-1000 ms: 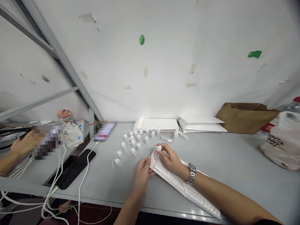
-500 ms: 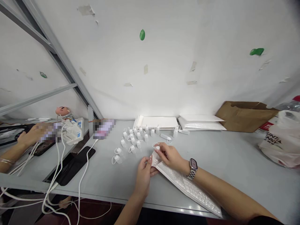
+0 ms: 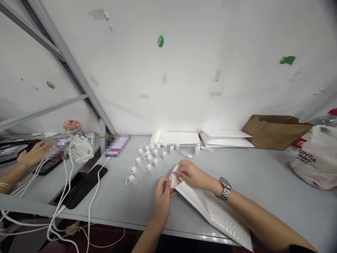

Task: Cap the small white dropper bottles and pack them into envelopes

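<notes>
My left hand point(image 3: 163, 192) pinches the open end of a white bubble mailer point(image 3: 210, 207), thumb on top, fingers underneath. The mailer lies slanted toward the table's front right. At its mouth, my right hand point(image 3: 193, 174), wearing a metal-band watch, has its fingers curled over and into the opening. Whatever these fingers hold is hidden. Several small white squeeze bottles point(image 3: 149, 159) with looped cap straps stand left and behind my hands. One bottle point(image 3: 186, 154) lies on its side just behind my right hand, and another lies farther right.
White mailers point(image 3: 176, 137) are stacked along the wall, with more mailers point(image 3: 225, 138) beside them. A brown cardboard box point(image 3: 273, 131) and a plastic bag point(image 3: 317, 160) stand at right. Phones, white cables and a power strip point(image 3: 83, 149) lie left, near another person's hand point(image 3: 33, 154).
My right fingers, which held a small white bottle at the mailer's mouth, have moved down into the opening. That bottle no longer shows. My left hand keeps its pinch.
</notes>
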Available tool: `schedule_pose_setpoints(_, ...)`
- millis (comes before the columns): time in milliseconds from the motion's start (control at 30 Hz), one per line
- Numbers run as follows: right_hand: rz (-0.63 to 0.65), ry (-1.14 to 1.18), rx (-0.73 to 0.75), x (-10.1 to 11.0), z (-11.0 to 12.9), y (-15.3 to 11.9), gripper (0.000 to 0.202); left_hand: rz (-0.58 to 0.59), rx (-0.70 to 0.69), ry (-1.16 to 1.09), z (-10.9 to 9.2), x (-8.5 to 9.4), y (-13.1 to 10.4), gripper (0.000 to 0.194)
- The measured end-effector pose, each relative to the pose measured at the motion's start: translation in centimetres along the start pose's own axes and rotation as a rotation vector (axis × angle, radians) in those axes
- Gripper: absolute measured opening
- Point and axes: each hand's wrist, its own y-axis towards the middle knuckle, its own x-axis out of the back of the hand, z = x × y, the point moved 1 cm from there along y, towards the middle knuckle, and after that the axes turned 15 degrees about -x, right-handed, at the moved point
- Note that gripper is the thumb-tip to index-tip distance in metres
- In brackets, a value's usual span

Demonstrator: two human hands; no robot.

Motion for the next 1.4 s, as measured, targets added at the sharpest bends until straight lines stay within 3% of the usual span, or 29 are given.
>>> schedule_pose_setpoints(167, 0.024, 0.043, -0.045, 0.0, 0.0, -0.2, 0.014, -0.042, -0.003, 0.011, 0.0, 0.2, 0.1, 0.038)
schedule_pose_setpoints(333, 0.183, 0.03, 0.053, -0.2, 0.2, -0.6, 0.039, -0.065, -0.009, 0.069, 0.2, 0.6, 0.2, 0.038)
schedule_pose_setpoints(433, 0.253, 0.1, 0.108, 0.2, -0.4, -0.4, 0.038, -0.055, 0.011, 0.098, 0.3, 0.8, 0.3, 0.038)
schedule_pose_setpoints(500, 0.061, 0.182, 0.048, 1.3, -1.5, 0.2, 0.029, -0.047, 0.036, 0.104, 0.2, 1.0, 0.4, 0.038)
schedule_pose_setpoints(600, -0.475, 0.231, -0.158, 3.7, -4.3, 1.2, 0.026, -0.036, 0.093, 0.102, 0.2, 1.3, 0.4, 0.036)
schedule_pose_setpoints(667, -0.635, 0.225, -0.232, 5.0, -6.1, 1.8, 0.031, -0.052, 0.119, 0.102, 0.1, 1.5, 0.5, 0.034)
schedule_pose_setpoints(733, -0.669, 0.213, -0.264, 5.7, -7.6, 2.1, 0.031, -0.085, 0.135, 0.104, 0.0, 1.7, 0.5, 0.031)
schedule_pose_setpoints(1000, -0.506, 0.209, -0.302, 4.5, -9.0, 2.4, 0.023, -0.067, 0.195, 0.085, -0.2, 1.9, 0.8, 0.037)
schedule_pose_setpoints(1233, -0.227, 0.367, -0.358, 4.2, -8.5, 2.7, 0.019, 0.018, 0.215, 0.03, -0.5, 1.4, 0.7, 0.029)
schedule_pose_setpoints(1400, -0.197, 0.436, -0.359, 4.4, -6.8, 2.3, 0.014, 0.035, 0.208, 0.037, -0.7, 1.4, 0.6, 0.03)
